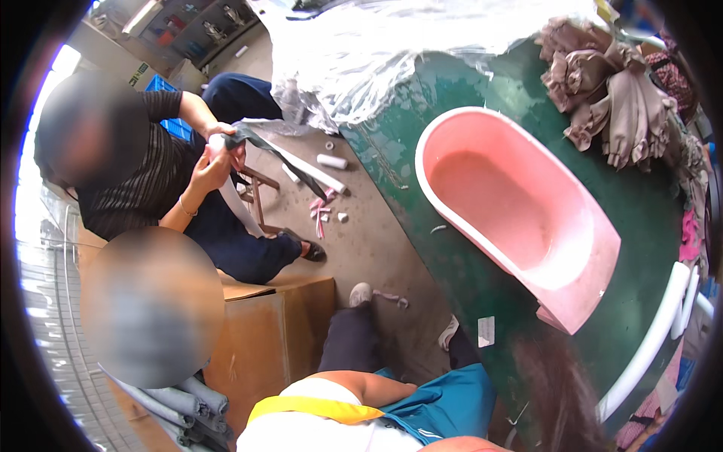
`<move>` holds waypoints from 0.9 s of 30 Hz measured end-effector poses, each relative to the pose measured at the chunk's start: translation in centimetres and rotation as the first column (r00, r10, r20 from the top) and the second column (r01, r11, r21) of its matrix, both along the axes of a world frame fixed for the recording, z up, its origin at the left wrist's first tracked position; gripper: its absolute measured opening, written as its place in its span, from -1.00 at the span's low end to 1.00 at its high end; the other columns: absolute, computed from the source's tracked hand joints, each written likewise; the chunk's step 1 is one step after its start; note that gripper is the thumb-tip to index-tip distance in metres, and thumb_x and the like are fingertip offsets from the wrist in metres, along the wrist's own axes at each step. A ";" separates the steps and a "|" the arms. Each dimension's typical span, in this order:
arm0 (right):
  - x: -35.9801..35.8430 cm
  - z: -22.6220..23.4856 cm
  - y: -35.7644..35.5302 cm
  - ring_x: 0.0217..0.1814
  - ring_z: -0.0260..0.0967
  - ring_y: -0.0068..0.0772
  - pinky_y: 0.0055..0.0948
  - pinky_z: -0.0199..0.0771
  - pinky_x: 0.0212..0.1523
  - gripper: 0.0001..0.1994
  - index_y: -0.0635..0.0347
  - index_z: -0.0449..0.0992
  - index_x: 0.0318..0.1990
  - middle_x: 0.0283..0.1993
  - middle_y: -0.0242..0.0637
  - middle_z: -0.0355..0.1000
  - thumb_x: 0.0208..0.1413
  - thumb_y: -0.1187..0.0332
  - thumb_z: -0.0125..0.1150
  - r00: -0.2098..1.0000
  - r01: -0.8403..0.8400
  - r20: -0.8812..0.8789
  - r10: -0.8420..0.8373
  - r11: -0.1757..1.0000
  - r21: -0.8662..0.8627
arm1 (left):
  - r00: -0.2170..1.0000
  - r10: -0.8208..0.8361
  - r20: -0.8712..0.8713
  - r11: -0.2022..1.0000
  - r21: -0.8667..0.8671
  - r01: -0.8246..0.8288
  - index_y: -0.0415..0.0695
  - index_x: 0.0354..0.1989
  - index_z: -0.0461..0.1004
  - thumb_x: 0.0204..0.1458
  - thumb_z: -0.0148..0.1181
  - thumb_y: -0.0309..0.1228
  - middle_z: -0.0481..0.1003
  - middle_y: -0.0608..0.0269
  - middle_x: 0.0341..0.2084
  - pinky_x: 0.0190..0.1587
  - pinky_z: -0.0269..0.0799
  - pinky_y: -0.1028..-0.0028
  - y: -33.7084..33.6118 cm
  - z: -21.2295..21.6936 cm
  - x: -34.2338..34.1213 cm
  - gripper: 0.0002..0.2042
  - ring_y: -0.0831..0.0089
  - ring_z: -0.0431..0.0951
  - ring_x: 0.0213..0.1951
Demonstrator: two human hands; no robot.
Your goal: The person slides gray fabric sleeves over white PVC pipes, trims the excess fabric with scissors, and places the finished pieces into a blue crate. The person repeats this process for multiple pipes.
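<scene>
My left forearm (376, 387) reaches across my lap and its end goes out of sight at the teal cloth (448, 399) over my legs, so the left hand is hidden. Of my right arm (463, 445) only a strip of skin shows at the lower edge, and its hand is out of the picture. Nearest to me on the right stands a green table (482, 290) with an empty-looking pink plastic baby bathtub (497, 184) on it. A small white label (486, 331) lies by the table's near edge.
At left a seated person's hands (215, 162) hold a dark strip (275, 151) and something pale. A cardboard box (267, 324) and grey rolls (188, 407) are beside me. Clear plastic sheeting (339, 53), ruffled beige cloth (614, 98) and white tubes (648, 343) lie about the table. Scraps (322, 211) litter the floor.
</scene>
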State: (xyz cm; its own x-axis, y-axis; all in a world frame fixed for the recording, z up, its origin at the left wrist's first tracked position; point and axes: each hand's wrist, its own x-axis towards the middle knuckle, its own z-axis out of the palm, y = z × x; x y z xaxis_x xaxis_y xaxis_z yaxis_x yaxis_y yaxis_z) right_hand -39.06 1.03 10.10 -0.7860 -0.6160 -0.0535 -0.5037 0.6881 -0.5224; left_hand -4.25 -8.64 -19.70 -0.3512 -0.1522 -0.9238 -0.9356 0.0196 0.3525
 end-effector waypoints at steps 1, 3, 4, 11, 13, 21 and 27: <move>0.0 -0.2 0.1 -0.37 0.31 -0.41 -0.32 0.37 -0.26 -0.83 0.34 0.43 -0.30 -0.39 -0.30 0.38 -0.05 0.49 0.25 1.000 -0.002 0.005 0.002 1.000 -0.022 | 1.000 -0.002 0.001 1.000 -0.002 0.002 -0.14 -0.23 0.60 0.01 0.19 -0.21 0.55 0.08 -0.28 -0.28 0.51 0.14 -0.3 -0.3 -0.2 -0.72 0.21 0.57 -0.34; 0.3 -0.5 0.7 -0.34 0.31 -0.42 -0.33 0.37 -0.22 -0.81 0.34 0.42 -0.26 -0.36 -0.30 0.38 -0.04 0.48 0.25 1.000 -0.013 0.020 0.014 0.998 -0.065 | 1.000 -0.010 0.009 1.000 -0.012 0.010 -0.13 -0.25 0.60 0.00 0.20 -0.21 0.56 0.08 -0.30 -0.29 0.52 0.15 -0.5 -0.9 0.1 -0.73 0.22 0.58 -0.36; 0.3 -0.7 1.0 -0.33 0.31 -0.43 -0.33 0.37 -0.21 -0.80 0.34 0.42 -0.25 -0.35 -0.30 0.38 -0.03 0.48 0.25 0.999 -0.018 0.032 0.021 0.995 -0.094 | 1.000 -0.009 0.010 1.000 -0.024 0.009 -0.13 -0.26 0.60 0.00 0.20 -0.21 0.56 0.07 -0.31 -0.30 0.52 0.16 -0.6 -1.3 0.2 -0.73 0.22 0.58 -0.37; 0.1 -2.1 0.9 -0.23 0.32 -0.45 -0.37 0.38 -0.09 -0.72 0.36 0.40 -0.13 -0.25 -0.29 0.37 -0.01 0.46 0.25 0.963 -0.051 0.222 0.150 0.916 -0.397 | 0.997 0.064 -0.041 0.992 -0.106 -0.068 -0.13 -0.31 0.62 -0.01 0.22 -0.22 0.57 0.07 -0.39 -0.35 0.54 0.22 -3.2 -2.5 0.7 -0.76 0.25 0.59 -0.45; 2.7 -0.5 -0.2 -0.19 0.30 -0.52 -0.50 0.33 -0.08 -0.65 0.28 0.36 -0.06 -0.21 -0.38 0.34 -0.01 0.40 0.27 0.906 -0.038 0.343 0.248 0.855 -0.517 | 0.976 0.182 -0.121 0.975 -0.103 -0.195 -0.13 -0.33 0.62 -0.01 0.23 -0.22 0.57 0.07 -0.41 -0.37 0.55 0.23 -6.7 -3.1 2.0 -0.76 0.26 0.59 -0.47; 3.3 -0.8 -1.5 -0.20 0.33 -0.51 -0.48 0.35 -0.09 -0.65 0.29 0.38 -0.11 -0.24 -0.35 0.36 -0.07 0.43 0.32 0.896 -0.130 0.255 0.362 0.766 -0.630 | 0.740 0.350 -0.574 0.443 -0.595 -0.671 -0.12 -0.37 0.53 0.02 0.17 -0.26 0.51 0.18 -0.54 -0.32 0.47 0.27 -37.0 19.5 15.4 -0.82 0.32 0.55 -0.40; 4.3 0.2 -1.3 -0.22 0.34 -0.51 -0.44 0.37 -0.13 -0.66 0.32 0.42 -0.10 -0.23 -0.32 0.40 -0.03 0.41 0.32 0.922 -0.177 0.141 0.361 0.715 -0.676 | -0.006 0.113 -0.994 -0.357 -0.035 -0.933 -0.21 0.05 0.33 -0.06 0.24 -0.36 0.49 0.12 -0.28 -0.19 0.38 0.26 -38.8 42.1 14.8 -0.53 0.38 0.46 -0.26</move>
State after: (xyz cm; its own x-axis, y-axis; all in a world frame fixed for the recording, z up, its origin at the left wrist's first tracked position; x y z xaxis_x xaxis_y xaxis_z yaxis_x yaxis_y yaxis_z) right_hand -34.80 -0.29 10.32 -0.5973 -0.7562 0.2671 -0.4057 -0.0023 -0.9140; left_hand 10.60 -47.47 22.42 0.4759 -0.8417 0.2549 -0.1388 0.2143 0.9669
